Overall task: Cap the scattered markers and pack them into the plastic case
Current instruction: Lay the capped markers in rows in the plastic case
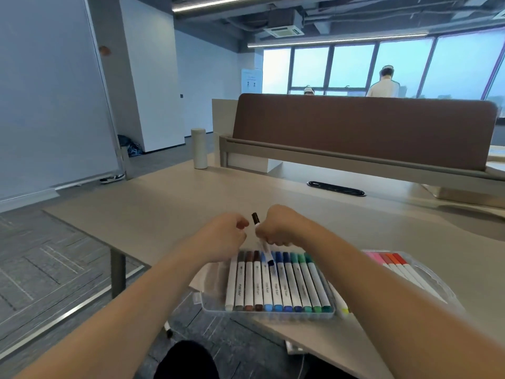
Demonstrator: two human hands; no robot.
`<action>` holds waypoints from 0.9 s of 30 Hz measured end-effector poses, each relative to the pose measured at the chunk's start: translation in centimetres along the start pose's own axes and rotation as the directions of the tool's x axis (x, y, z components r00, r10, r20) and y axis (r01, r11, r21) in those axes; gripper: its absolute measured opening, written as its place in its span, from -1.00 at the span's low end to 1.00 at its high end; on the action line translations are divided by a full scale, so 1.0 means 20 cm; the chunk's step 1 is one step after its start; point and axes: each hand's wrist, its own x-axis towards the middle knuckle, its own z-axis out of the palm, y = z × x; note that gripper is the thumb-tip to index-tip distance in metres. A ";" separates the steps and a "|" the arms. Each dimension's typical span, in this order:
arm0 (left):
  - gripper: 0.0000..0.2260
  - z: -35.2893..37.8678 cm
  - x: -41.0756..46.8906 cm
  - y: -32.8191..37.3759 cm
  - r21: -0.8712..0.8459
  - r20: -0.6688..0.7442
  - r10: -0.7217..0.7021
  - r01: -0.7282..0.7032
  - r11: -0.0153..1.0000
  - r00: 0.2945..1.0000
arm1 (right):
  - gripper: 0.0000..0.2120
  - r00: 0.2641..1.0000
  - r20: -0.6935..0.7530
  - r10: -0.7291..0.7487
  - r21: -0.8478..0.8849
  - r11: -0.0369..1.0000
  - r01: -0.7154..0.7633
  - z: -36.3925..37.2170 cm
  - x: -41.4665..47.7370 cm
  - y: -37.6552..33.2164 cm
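The right hand [278, 228] grips a marker [256, 219] by its white barrel and holds it tilted just above the far edge of the plastic case [273, 314]. Its dark brown capped end points up and away, and its dark lower end hangs over the blue part of the packed markers [273, 283]. The left hand [224, 236] hovers close beside it with fingers curled and thumb against fingertip. I cannot tell whether it pinches a cap or nothing at all. The case lies at the near edge of the table [191, 201], its row running from white through browns and blues to greens. Its other half [434, 283], lying open to the right, holds pink, orange and red markers [393, 262], and a yellow-tipped marker [343, 307] lies between the two halves. The step in hand looks like checking or seating a cap before slotting this marker in. To do it well, both hands should brace close together so the cap goes on straight, and it should be pushed until it seats firmly. The marker can then be turned to lie parallel with the row, matched to its colour neighbours, and pressed down flat into a free slot without knocking the others out of line.
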 end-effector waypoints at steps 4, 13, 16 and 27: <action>-0.60 -0.05 -0.11 -0.10 0.068 0.039 -0.027 0.024 0.997 0.999 | -0.70 0.965 0.263 -0.012 0.114 0.993 -0.018 0.09 -0.12 -0.11; -0.71 -0.09 -0.27 -0.21 0.095 0.185 0.059 -0.077 0.992 0.981 | -0.57 0.938 0.343 0.051 0.082 0.993 -0.084 0.20 -0.17 -0.20; -0.80 -0.07 -0.28 -0.21 0.085 0.200 0.094 -0.112 0.990 0.975 | -0.57 0.942 0.332 0.048 0.005 0.999 -0.053 0.19 -0.19 -0.19; -0.64 -0.02 -0.26 -0.23 0.165 0.324 0.213 -0.277 0.947 0.922 | -0.63 0.959 0.281 -0.025 -0.084 0.995 0.050 0.21 -0.17 -0.19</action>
